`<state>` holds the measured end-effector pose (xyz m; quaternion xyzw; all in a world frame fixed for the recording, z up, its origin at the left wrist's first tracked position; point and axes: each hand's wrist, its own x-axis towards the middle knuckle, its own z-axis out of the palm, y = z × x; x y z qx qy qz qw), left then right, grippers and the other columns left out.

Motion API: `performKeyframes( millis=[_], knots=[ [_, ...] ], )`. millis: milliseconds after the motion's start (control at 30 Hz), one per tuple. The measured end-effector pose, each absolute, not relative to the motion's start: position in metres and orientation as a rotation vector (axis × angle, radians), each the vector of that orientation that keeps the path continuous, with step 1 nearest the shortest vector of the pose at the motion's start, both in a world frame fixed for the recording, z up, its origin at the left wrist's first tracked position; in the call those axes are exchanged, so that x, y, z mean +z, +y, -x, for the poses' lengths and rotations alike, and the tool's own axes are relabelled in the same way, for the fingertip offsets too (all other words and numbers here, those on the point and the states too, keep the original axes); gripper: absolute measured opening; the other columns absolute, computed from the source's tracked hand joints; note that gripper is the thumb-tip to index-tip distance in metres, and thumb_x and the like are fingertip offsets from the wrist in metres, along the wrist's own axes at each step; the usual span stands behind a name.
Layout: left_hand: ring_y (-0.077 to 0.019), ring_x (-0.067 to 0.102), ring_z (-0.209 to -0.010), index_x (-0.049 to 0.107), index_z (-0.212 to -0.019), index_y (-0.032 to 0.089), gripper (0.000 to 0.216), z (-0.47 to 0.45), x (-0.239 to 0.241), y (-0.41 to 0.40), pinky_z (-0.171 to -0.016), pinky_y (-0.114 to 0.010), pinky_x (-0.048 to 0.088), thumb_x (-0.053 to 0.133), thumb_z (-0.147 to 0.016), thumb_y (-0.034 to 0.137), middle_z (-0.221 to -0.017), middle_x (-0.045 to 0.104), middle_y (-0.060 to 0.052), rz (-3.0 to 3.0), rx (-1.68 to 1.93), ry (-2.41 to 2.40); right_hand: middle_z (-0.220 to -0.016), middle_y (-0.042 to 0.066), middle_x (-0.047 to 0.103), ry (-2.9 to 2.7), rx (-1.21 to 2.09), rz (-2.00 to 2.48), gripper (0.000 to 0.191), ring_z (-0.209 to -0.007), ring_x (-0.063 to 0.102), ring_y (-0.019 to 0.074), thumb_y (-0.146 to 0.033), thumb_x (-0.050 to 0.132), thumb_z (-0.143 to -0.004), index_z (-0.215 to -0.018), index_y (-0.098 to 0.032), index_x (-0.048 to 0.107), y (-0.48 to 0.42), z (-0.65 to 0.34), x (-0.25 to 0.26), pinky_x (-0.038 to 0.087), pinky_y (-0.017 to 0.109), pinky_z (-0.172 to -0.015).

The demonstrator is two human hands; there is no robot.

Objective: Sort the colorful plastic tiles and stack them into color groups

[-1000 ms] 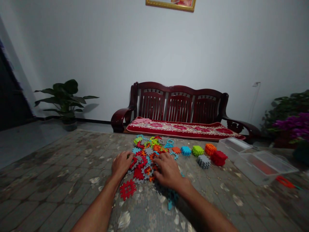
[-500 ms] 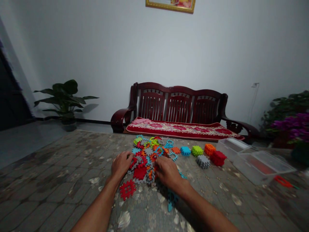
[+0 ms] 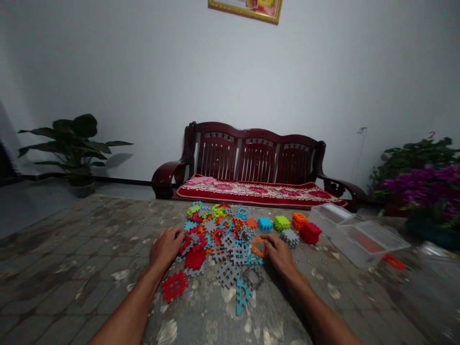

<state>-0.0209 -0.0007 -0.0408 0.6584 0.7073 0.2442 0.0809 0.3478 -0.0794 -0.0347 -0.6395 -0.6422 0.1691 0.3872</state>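
Observation:
A heap of flat, notched plastic tiles in red, grey, blue, orange and green lies on the patterned table. My left hand rests with curled fingers on the red tiles at the heap's left edge. On the heap's right side, my right hand pinches an orange ring-shaped tile. A loose red tile lies near my left wrist, and a blue tile lies nearest me.
Built tile cubes stand behind the heap: blue, green, orange, grey, red. A clear plastic box and its lid sit at the right. A wooden bench and potted plants stand beyond.
My right hand has moved right off the middle of the heap and now pinches the orange ring tile. The grey and blue tiles it covered show. The camera has turned right.

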Motion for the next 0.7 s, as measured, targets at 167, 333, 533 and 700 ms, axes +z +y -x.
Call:
performKeyframes(
  millis=[167,333,533,700],
  knots=[
    [-0.0251,0.069,-0.112,0.079,-0.102,0.028,0.037,0.022,-0.041,0.001,-0.092,-0.033,0.049,0.043,-0.097,0.039,-0.12,0.078,-0.005,-1.977,0.707,2.1,-0.108,0.009,0.078,-1.612,0.436,1.659,0.043,-0.105,0.07,0.0262,-0.033,0.041,-0.086,-0.104,-0.018,0.077,-0.078,-0.354,-0.041,0.051,0.038,-0.096],
    [-0.0242,0.069,-0.112,0.078,-0.104,0.028,0.038,0.024,-0.045,0.004,-0.093,-0.032,0.049,0.042,-0.097,0.04,-0.121,0.077,-0.004,-1.978,0.697,2.107,-0.107,0.009,0.077,-1.47,0.415,1.692,0.046,-0.105,0.07,0.0263,-0.033,0.038,-0.086,-0.104,-0.018,0.077,-0.074,-0.362,-0.045,0.052,0.037,-0.096],
    [-0.025,0.069,-0.114,0.078,-0.104,0.028,0.038,0.025,-0.046,0.005,-0.093,-0.032,0.05,0.043,-0.096,0.04,-0.122,0.077,-0.004,-1.972,0.715,2.092,-0.116,0.011,0.075,-1.464,0.244,1.727,0.045,-0.111,0.067,0.0264,-0.023,0.045,-0.079,-0.11,-0.016,0.076,-0.075,-0.365,-0.055,0.05,0.039,-0.102],
    [-0.0246,0.069,-0.113,0.078,-0.101,0.028,0.037,0.026,-0.047,0.006,-0.093,-0.032,0.05,0.044,-0.096,0.041,-0.121,0.078,-0.004,-1.973,0.734,2.088,-0.115,0.01,0.075,-1.506,0.236,1.82,0.05,-0.09,0.069,0.024,-0.019,0.052,-0.074,-0.119,-0.017,0.073,-0.077,-0.361,-0.057,0.053,0.037,-0.091]
  ],
)
